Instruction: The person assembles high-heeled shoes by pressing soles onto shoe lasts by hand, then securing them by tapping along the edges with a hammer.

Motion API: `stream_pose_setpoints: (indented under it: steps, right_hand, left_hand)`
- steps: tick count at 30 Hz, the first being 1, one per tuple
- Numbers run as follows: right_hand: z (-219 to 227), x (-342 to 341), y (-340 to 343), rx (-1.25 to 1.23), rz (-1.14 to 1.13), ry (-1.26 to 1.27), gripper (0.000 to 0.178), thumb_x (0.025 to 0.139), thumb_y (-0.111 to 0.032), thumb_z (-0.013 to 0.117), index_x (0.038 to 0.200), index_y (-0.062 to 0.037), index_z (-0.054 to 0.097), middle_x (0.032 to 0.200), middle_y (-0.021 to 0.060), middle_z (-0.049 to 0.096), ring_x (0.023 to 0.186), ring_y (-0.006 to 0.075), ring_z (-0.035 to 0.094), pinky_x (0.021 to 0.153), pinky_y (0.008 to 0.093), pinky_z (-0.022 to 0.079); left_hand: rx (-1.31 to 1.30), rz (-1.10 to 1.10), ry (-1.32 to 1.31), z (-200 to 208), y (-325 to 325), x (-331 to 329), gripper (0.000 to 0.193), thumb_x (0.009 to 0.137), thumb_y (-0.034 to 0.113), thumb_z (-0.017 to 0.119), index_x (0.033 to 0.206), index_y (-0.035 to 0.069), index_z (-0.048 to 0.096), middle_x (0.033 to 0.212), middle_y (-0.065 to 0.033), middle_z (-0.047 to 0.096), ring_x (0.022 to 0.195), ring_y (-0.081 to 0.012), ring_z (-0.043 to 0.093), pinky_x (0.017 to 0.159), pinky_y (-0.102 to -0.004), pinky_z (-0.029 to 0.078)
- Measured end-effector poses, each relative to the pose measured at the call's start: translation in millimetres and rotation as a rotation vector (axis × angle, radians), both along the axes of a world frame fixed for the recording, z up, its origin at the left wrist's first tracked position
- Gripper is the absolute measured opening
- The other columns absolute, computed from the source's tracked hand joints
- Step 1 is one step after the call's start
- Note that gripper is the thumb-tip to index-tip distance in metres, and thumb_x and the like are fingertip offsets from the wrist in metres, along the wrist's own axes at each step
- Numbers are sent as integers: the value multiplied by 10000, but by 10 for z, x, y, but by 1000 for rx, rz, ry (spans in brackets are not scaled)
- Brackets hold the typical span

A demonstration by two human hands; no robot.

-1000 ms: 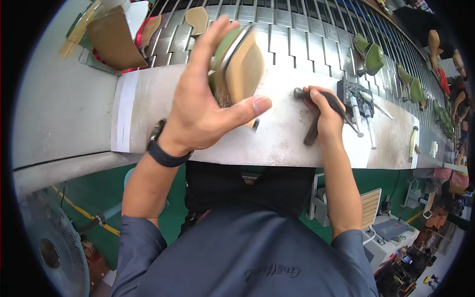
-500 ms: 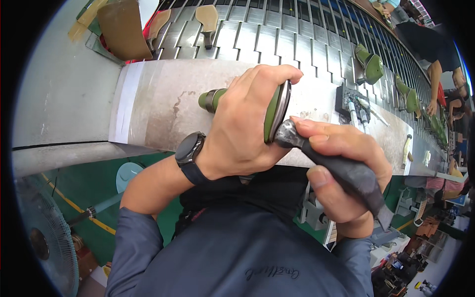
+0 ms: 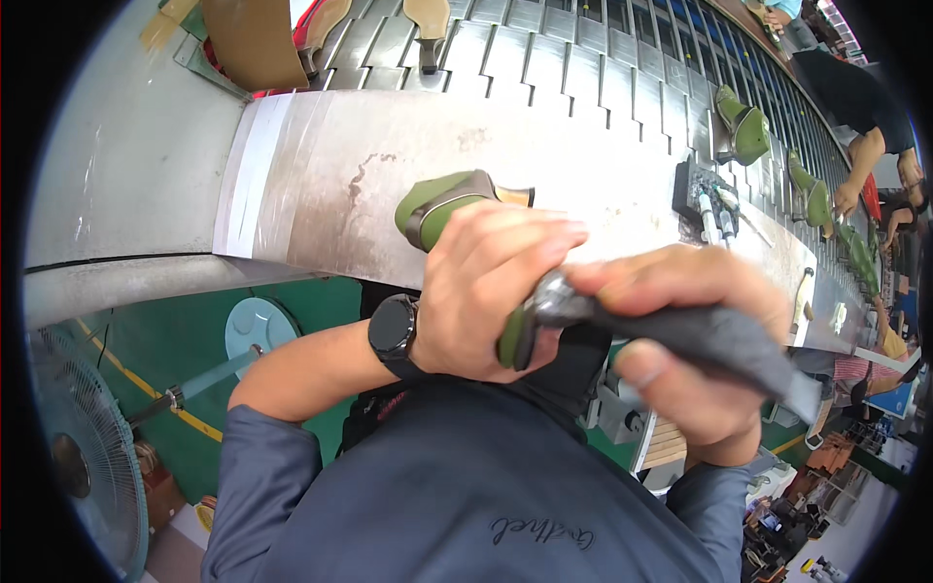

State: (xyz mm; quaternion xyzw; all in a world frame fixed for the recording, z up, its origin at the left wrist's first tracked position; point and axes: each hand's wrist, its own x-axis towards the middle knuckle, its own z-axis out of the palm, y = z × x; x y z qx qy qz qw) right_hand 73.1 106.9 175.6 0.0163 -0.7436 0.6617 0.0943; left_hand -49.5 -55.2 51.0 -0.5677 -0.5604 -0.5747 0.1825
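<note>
My left hand is wrapped round a green heeled shoe with a brown band. One end of it shows above the fingers and another green part with a dark edge below them; the middle is hidden. In my right hand is a hammer with a rounded metal head and a dark grip, its flat far end pointing down to the right. The head is against, or very close to, the dark edge of the shoe by my left fingertips. My right hand is blurred by motion.
A pale worktop runs in front of me, with a black block holding pens or brushes. Beyond it a slatted metal conveyor carries green shoes. A fan stands at left; co-workers' arms are at far right.
Both hands have come lower, nearer my body, with the shoe and hammer. The shoe has turned, showing more of its green upper and brown band. The view has shifted slightly.
</note>
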Motion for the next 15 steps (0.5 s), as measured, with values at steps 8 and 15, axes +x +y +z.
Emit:
stream_pose_setpoints:
  steps: [8,15]
  right_hand:
    - [-1454,261,-389,-478,-547,-363,264,995,-53,668,1226,73,661,1188,182,757,1107,196,716,1002,323,557]
    - [-1730,166,-589,-633,-501,-269,247,982,-25,662,1206,79,653,1231,226,736,1129,246,714,1025,357,551]
  left_hand:
    - [-374,376,103,-1009,-446,8,974,890,507,806,1577,13,324,1573,-296,451,1441,-458,493,1213,-691,266]
    - [-403,368,122,-1047,-509,-1,925,893,472,816,1551,23,347,1560,-284,472,1444,-462,486,1224,-676,269]
